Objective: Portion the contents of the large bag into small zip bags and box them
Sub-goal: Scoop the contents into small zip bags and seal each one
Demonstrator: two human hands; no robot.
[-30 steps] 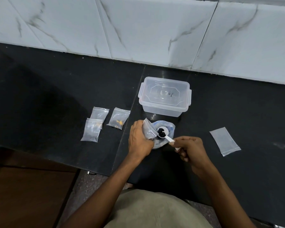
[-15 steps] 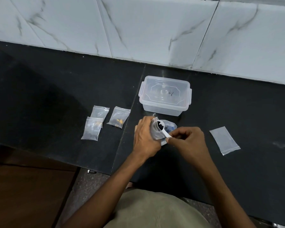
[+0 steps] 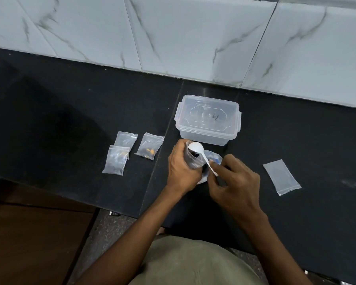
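Both hands meet mid-counter: left hand [image 3: 181, 167] grips a small zip bag [image 3: 191, 159], right hand [image 3: 232, 182] pinches a white spoon [image 3: 199, 153].

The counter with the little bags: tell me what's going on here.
A person is portioning. The left hand holds a small zip bag open while the right hand tips a white spoon into its mouth. Three filled bags lie to the left, one empty bag to the right. The lidded clear box waits behind.
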